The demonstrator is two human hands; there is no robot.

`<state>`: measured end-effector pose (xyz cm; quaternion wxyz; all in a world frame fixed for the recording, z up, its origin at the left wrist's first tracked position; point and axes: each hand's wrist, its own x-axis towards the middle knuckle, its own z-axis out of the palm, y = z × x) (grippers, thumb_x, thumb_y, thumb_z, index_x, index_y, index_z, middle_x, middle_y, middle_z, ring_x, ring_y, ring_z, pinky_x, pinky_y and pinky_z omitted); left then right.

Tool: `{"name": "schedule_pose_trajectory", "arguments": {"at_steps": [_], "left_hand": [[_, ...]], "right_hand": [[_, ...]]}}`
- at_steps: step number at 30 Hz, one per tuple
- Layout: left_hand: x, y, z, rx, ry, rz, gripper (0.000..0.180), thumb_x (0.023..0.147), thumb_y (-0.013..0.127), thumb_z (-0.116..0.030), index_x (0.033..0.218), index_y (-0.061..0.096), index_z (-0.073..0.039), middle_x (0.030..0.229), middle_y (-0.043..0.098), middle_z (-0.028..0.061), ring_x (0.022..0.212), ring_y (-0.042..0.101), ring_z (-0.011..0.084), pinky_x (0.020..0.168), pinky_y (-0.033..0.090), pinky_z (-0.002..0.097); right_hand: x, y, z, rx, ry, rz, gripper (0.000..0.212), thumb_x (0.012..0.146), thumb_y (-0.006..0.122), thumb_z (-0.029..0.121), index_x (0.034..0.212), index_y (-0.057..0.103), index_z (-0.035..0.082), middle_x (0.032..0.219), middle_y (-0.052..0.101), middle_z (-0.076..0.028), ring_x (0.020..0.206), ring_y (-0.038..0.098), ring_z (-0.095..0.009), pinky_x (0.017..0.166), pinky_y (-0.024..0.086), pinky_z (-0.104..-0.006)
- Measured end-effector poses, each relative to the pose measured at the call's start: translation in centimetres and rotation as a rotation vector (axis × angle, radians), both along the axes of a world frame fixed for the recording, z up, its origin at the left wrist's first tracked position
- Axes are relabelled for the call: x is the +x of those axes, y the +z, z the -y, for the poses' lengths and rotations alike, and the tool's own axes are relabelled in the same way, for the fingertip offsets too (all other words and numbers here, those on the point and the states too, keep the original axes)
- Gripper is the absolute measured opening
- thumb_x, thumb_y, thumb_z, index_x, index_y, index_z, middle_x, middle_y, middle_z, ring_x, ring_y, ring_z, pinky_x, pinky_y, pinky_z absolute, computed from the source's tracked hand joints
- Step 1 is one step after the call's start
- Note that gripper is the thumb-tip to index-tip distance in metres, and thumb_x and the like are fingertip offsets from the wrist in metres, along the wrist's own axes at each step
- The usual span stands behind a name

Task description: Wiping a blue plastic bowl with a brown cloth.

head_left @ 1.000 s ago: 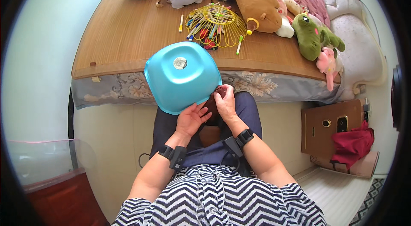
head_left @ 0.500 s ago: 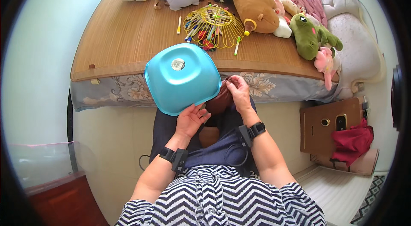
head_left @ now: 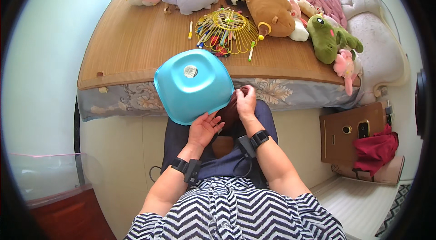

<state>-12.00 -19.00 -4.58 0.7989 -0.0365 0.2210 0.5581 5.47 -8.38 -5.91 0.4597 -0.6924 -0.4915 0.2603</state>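
Note:
A light-blue plastic basin (head_left: 190, 94) is tilted over my lap at the bed's front edge, its underside with a round pale sticker facing up. My left hand (head_left: 204, 130) holds its near rim; some fingers extend past the rim, and the thumb is hard to make out. My right hand (head_left: 245, 104) is closed on a dark brown cloth (head_left: 229, 113) beside the basin's right edge. Part of the cloth hangs between my hands, and the basin hides how far it reaches behind.
On the bed mat (head_left: 131, 49) beyond the basin, a yellow wire basket (head_left: 232, 21) lies over several marker pens. Plush toys, including a brown one (head_left: 268, 8) and a green one (head_left: 323, 40), line the back and right. A brown safe (head_left: 336, 126) stands at right.
My right hand has moved slightly down and left with the brown cloth, nearer the basin's edge. The basin sits slightly lower in view; my left hand keeps its place at the rim.

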Motion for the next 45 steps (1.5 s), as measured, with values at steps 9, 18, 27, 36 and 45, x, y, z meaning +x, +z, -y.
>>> {"name": "schedule_pose_trajectory", "arguments": {"at_steps": [9,18,27,36,45], "left_hand": [[-0.1,0.6,0.2,-0.034,0.014,-0.019,0.028,0.095,0.051,-0.02,0.119,0.056,-0.006,0.117,0.064,0.0114,0.109,0.058,0.031,0.095,0.044,0.0544],[-0.4,0.0,0.3,-0.022,-0.002,0.028,0.024,0.092,0.051,-0.016,0.113,0.057,-0.004,0.117,0.064,0.0193,0.083,0.06,0.0235,0.095,0.045,0.0531],[-0.2,-0.2,0.0,-0.012,-0.017,0.032,0.027,0.09,0.052,-0.016,0.114,0.058,-0.004,0.114,0.066,0.0182,0.075,0.058,0.0217,0.092,0.048,0.0511],[-0.5,-0.2,0.4,0.005,-0.014,0.024,0.03,0.087,0.054,-0.018,0.114,0.059,-0.005,0.113,0.067,0.0158,0.091,0.064,0.0259,0.091,0.047,0.0506],[0.8,0.0,0.2,-0.029,0.001,-0.198,0.035,0.093,0.063,-0.028,0.122,0.055,-0.011,0.121,0.059,0.0071,0.107,0.057,0.026,0.089,0.047,0.0465]], "right_hand": [[-3.1,14.2,-0.9,0.197,0.195,-0.613,0.068,0.08,0.077,0.025,0.133,0.042,0.0,0.122,0.051,-0.017,0.109,0.053,-0.025,0.095,0.044,-0.0347],[-5.9,7.8,0.8,0.255,0.318,0.219,0.07,0.084,0.067,0.041,0.14,0.041,0.007,0.134,0.046,-0.018,0.121,0.045,-0.039,0.101,0.037,-0.045],[2.2,0.7,-4.1,-0.022,0.127,-0.323,0.043,0.086,0.066,0.026,0.121,0.057,0.002,0.105,0.066,-0.014,0.097,0.064,-0.027,0.087,0.05,-0.0369],[3.2,6.4,1.6,-0.33,0.373,-1.015,0.032,0.089,0.065,0.023,0.114,0.058,0.004,0.103,0.062,-0.004,0.093,0.058,-0.013,0.082,0.048,-0.0285],[-1.7,3.6,4.4,-0.391,0.491,-0.778,0.031,0.082,0.069,0.017,0.106,0.057,0.002,0.099,0.062,-0.005,0.09,0.058,-0.013,0.081,0.048,-0.0293]]}}
